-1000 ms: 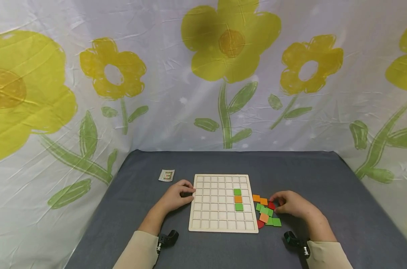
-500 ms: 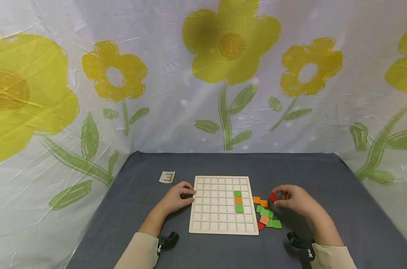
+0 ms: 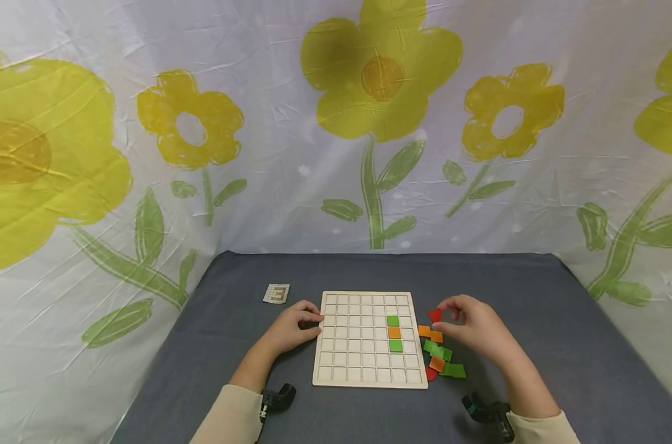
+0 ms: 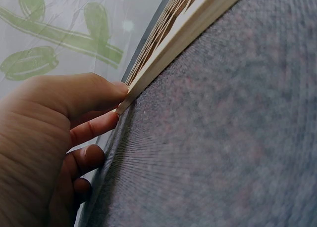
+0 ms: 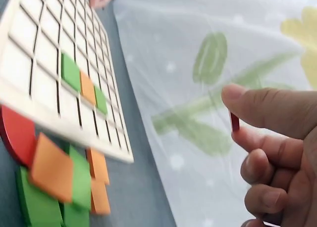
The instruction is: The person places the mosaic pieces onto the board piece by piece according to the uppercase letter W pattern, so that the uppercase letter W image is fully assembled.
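Note:
My left hand (image 3: 290, 325) lies at the left edge of a pale wooden grid board (image 3: 352, 339), thumb and index fingertips touching its rim. In the left wrist view the thumb (image 4: 111, 91) rests against the board's wooden edge (image 4: 163, 59). My right hand (image 3: 471, 324) pinches a small red tile (image 3: 435, 316) between thumb and index finger, raised beyond the board's right side. The right wrist view shows that red tile (image 5: 234, 121) edge-on. On the board, an orange square (image 3: 394, 333) sits between two green squares (image 3: 393, 320) in one column.
A loose pile of green tiles (image 3: 454, 370), orange tiles (image 3: 437, 364) and a red round-edged piece (image 3: 431, 374) lies along the board's right side. A small printed pattern card (image 3: 276, 293) lies at the upper left on the grey cloth (image 3: 369, 419). A flowered curtain (image 3: 280, 154) stands behind.
My right hand has picked the red tile up off the pile and moved it up and left, nearer the board. The left hand stays at the board's edge.

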The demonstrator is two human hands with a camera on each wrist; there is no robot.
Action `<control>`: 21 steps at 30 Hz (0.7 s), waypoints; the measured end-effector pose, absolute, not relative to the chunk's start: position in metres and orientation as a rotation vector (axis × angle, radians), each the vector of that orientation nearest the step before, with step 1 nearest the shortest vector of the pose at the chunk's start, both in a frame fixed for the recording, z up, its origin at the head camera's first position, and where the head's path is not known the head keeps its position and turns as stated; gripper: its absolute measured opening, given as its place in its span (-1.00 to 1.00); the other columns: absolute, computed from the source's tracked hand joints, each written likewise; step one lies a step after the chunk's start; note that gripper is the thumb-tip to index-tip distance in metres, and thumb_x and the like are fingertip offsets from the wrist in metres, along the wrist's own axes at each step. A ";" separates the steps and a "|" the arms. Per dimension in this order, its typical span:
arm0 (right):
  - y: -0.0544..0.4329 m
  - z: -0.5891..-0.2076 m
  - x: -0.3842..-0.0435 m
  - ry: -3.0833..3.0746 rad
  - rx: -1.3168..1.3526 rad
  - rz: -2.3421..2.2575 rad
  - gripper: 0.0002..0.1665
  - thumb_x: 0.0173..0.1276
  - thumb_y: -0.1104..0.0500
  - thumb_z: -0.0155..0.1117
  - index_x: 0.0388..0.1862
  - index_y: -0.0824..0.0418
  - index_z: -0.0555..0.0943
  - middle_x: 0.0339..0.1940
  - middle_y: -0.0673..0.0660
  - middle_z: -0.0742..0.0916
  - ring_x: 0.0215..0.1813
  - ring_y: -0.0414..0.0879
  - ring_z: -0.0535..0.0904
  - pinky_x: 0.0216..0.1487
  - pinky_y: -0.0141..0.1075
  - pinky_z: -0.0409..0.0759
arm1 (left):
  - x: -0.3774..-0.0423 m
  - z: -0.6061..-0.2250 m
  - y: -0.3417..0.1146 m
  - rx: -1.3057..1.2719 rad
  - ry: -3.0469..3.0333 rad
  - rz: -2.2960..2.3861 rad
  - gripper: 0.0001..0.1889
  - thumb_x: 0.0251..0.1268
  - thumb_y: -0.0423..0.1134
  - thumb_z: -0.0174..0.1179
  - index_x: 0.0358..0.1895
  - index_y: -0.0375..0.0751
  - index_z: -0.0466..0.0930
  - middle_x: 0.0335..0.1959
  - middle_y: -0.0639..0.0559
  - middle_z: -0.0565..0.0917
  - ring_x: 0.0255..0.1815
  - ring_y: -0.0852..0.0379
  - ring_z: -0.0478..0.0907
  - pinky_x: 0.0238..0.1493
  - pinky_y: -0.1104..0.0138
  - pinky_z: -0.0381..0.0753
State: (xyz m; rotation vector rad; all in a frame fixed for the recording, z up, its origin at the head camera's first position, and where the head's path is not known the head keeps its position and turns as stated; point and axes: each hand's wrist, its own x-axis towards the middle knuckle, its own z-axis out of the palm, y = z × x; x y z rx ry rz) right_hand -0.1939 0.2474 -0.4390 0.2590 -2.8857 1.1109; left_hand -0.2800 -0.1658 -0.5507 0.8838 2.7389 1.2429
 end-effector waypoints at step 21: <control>0.181 -0.454 -0.179 -2.938 0.179 1.076 -0.61 0.13 0.04 0.65 -0.16 0.13 0.67 -0.39 0.05 0.54 -0.40 -0.10 0.38 -0.38 -0.21 0.34 | -0.280 -0.551 -0.165 0.880 2.753 1.226 -0.72 0.33 -0.28 0.42 0.08 -0.19 0.79 0.02 0.13 0.58 -0.11 0.16 0.53 -0.04 0.19 0.57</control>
